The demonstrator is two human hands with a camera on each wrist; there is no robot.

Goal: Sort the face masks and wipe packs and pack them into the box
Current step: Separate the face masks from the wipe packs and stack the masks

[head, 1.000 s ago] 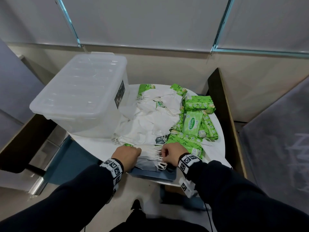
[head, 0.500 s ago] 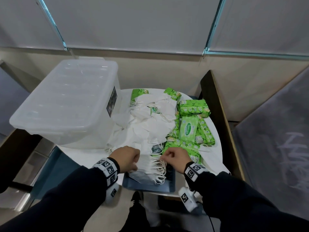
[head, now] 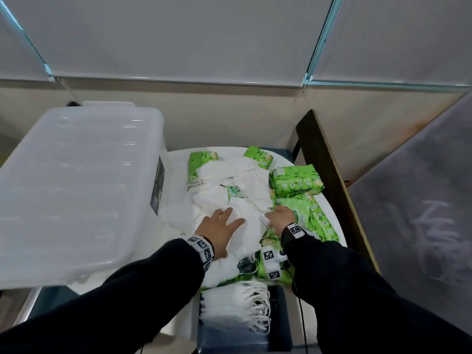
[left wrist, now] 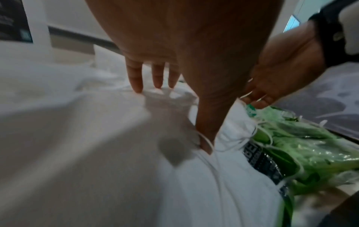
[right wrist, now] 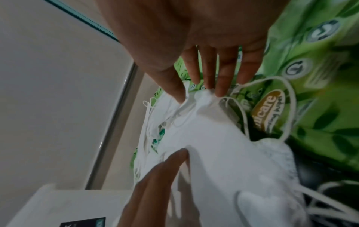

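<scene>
Hands on mask pile
Left hand [head: 220, 228] flat, fingers spread, pressing loose face masks [head: 245, 190]; right hand [head: 279, 217] pinches one mask's edge [right wrist: 196, 98].

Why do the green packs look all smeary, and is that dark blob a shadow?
Left wrist view: the green wipe packs are smeared by motion blur, and the dark blob is the left hand casting its shadow on the white masks. Right wrist view: packs blurred too. Head view: sharper, though straight edges bend.
</scene>
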